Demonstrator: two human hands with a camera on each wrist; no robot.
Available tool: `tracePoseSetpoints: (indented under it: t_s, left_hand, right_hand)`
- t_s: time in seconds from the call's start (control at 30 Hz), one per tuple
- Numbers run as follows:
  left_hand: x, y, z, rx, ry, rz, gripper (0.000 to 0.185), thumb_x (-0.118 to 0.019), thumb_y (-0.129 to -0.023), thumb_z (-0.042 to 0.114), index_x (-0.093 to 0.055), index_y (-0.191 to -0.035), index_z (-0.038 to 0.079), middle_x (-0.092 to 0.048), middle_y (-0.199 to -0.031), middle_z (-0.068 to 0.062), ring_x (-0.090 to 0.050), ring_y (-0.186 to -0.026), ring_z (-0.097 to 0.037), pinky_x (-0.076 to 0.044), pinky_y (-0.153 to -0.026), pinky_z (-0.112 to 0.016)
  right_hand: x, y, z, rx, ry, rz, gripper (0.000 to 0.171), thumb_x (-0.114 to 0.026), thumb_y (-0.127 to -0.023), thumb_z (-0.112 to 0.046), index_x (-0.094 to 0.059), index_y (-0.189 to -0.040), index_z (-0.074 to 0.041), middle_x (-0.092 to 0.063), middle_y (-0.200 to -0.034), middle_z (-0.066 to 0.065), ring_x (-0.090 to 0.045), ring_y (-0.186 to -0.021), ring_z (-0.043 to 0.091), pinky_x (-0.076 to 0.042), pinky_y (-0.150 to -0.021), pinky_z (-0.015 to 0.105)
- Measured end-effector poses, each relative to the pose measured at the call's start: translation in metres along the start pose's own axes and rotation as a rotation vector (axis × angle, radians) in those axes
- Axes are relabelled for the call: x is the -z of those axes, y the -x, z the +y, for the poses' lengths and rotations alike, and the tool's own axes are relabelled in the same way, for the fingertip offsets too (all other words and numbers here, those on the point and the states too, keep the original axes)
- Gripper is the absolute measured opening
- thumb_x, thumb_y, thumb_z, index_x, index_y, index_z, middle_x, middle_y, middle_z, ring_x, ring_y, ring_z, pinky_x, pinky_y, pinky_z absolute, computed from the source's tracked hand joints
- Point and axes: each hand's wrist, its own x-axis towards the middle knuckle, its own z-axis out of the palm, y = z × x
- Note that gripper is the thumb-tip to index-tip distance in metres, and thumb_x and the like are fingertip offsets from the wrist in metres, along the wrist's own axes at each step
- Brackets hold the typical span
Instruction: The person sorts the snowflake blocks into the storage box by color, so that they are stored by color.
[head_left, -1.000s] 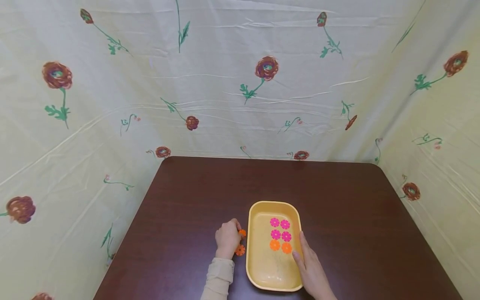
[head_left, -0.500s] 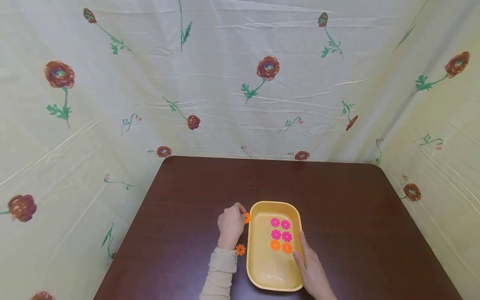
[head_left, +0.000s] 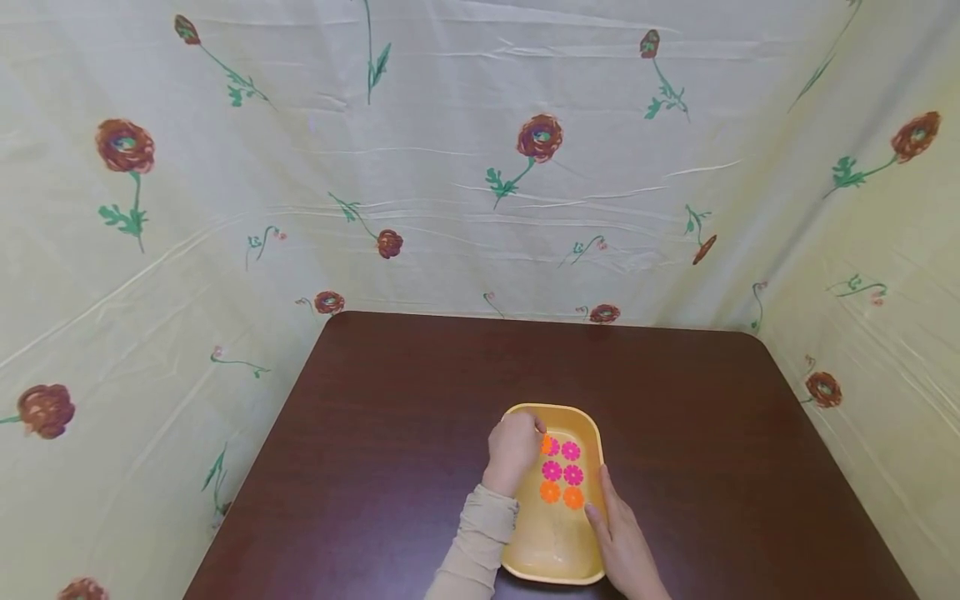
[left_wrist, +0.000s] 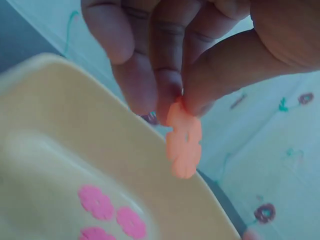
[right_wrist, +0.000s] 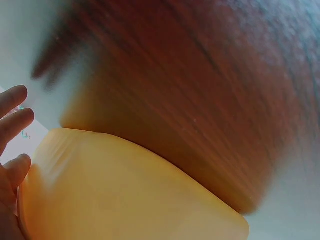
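A yellow tray (head_left: 592,435) sits near the front of the dark table (head_left: 420,400). Inside lie pink flower discs (head_left: 571,451) in the far part and two orange ones (head_left: 562,495) nearer me. My left hand (head_left: 514,446) hovers over the tray's far left corner, pinching an orange flower disc (left_wrist: 184,143) between thumb and fingertips; the head view shows that disc (head_left: 546,444) peeking out beside the pink ones. My right hand (head_left: 618,525) rests with straight fingers against the tray's right rim. The right wrist view shows the tray's outer wall (right_wrist: 130,195) close up.
Cream cloth with red flower prints (head_left: 537,138) walls in the table on three sides. Bare tabletop stretches left, right and behind the tray. The second orange disc on the table is hidden behind my left sleeve (head_left: 480,537).
My left hand lifted an orange disc from the table left of the tray and carried it rightward over the tray's far left corner. The right hand stayed on the rim.
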Motion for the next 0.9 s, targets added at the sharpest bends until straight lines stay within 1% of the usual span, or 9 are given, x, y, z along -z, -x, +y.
tracePoseSetpoints:
  t_s: [0.13, 0.23, 0.33, 0.47, 0.53, 0.6, 0.67, 0.77, 0.9]
  left_hand:
    - [-0.008, 0.005, 0.013, -0.014, -0.009, -0.114, 0.013, -0.067, -0.075, 0.007, -0.063, -0.069, 0.018, -0.060, -0.065, 0.004, -0.056, -0.058, -0.014, -0.041, -0.047, -0.026]
    - [-0.018, 0.009, 0.020, -0.031, -0.004, -0.190, 0.013, -0.067, -0.076, 0.008, -0.062, -0.066, 0.015, -0.059, -0.065, 0.003, -0.055, -0.057, -0.013, -0.041, -0.047, -0.026]
    - [-0.030, 0.013, 0.024, -0.035, -0.001, -0.278, 0.018, -0.064, -0.078, 0.008, -0.059, -0.060, 0.012, -0.057, -0.063, 0.001, -0.052, -0.054, -0.013, -0.041, -0.047, -0.026]
    - [-0.043, 0.021, 0.028, -0.047, 0.040, -0.368, 0.024, -0.062, -0.077, 0.006, -0.054, -0.054, 0.009, -0.050, -0.057, -0.001, -0.044, -0.049, -0.014, -0.038, -0.044, -0.025]
    - [-0.049, 0.024, 0.029, -0.059, 0.057, -0.389, 0.024, -0.062, -0.075, 0.003, -0.053, -0.054, 0.008, -0.049, -0.057, -0.002, -0.042, -0.049, -0.015, -0.037, -0.045, -0.024]
    - [-0.053, 0.027, 0.031, -0.077, 0.048, -0.401, 0.020, -0.062, -0.074, 0.001, -0.055, -0.056, 0.006, -0.049, -0.058, -0.003, -0.042, -0.050, -0.015, -0.038, -0.047, -0.023]
    - [-0.054, 0.029, 0.034, -0.083, 0.021, -0.417, 0.016, -0.061, -0.075, -0.001, -0.059, -0.060, 0.004, -0.052, -0.060, -0.004, -0.044, -0.052, -0.015, -0.040, -0.050, -0.023]
    - [-0.056, 0.032, 0.037, -0.097, -0.031, -0.422, 0.009, -0.062, -0.076, 0.002, -0.062, -0.067, 0.005, -0.054, -0.063, -0.003, -0.045, -0.054, -0.013, -0.043, -0.052, -0.022]
    - [-0.062, 0.035, 0.038, -0.097, -0.049, -0.439, 0.006, -0.066, -0.076, 0.008, -0.064, -0.071, 0.006, -0.054, -0.064, -0.002, -0.046, -0.054, -0.012, -0.043, -0.051, -0.023]
  right_hand:
    - [0.000, 0.001, 0.000, 0.023, 0.002, 0.018, 0.062, -0.044, -0.096, -0.034, -0.017, -0.146, -0.011, -0.033, -0.142, 0.023, -0.034, -0.125, 0.044, -0.025, -0.099, 0.058]
    - [0.000, 0.001, 0.000, 0.050, 0.017, 0.040, 0.060, -0.043, -0.096, -0.033, -0.018, -0.146, -0.010, -0.034, -0.140, 0.024, -0.037, -0.123, 0.045, -0.027, -0.098, 0.059]
    - [0.000, 0.001, 0.000, 0.070, 0.017, 0.056, 0.059, -0.043, -0.097, -0.032, -0.019, -0.146, -0.010, -0.036, -0.140, 0.023, -0.038, -0.122, 0.045, -0.029, -0.097, 0.059]
    - [0.000, 0.002, 0.000, 0.085, 0.010, 0.069, 0.059, -0.044, -0.096, -0.031, -0.020, -0.146, -0.010, -0.037, -0.139, 0.023, -0.039, -0.121, 0.045, -0.029, -0.096, 0.058]
    - [0.000, 0.002, 0.000, 0.089, 0.008, 0.074, 0.058, -0.044, -0.096, -0.031, -0.021, -0.145, -0.010, -0.038, -0.138, 0.024, -0.040, -0.121, 0.045, -0.030, -0.096, 0.058]
    - [0.000, 0.002, 0.000, 0.091, 0.007, 0.075, 0.058, -0.044, -0.096, -0.031, -0.021, -0.145, -0.010, -0.039, -0.137, 0.024, -0.040, -0.121, 0.045, -0.030, -0.096, 0.058]
    - [0.001, 0.002, 0.001, 0.092, 0.003, 0.074, 0.058, -0.044, -0.096, -0.031, -0.022, -0.145, -0.010, -0.038, -0.138, 0.024, -0.040, -0.121, 0.045, -0.030, -0.096, 0.058]
    - [0.001, 0.002, 0.000, 0.083, 0.002, 0.062, 0.059, -0.044, -0.096, -0.032, -0.021, -0.145, -0.010, -0.037, -0.139, 0.023, -0.038, -0.122, 0.045, -0.029, -0.097, 0.058]
    - [0.002, 0.000, 0.000, 0.048, 0.002, 0.031, 0.061, -0.043, -0.096, -0.036, -0.019, -0.146, -0.011, -0.035, -0.141, 0.022, -0.037, -0.124, 0.044, -0.028, -0.099, 0.057]
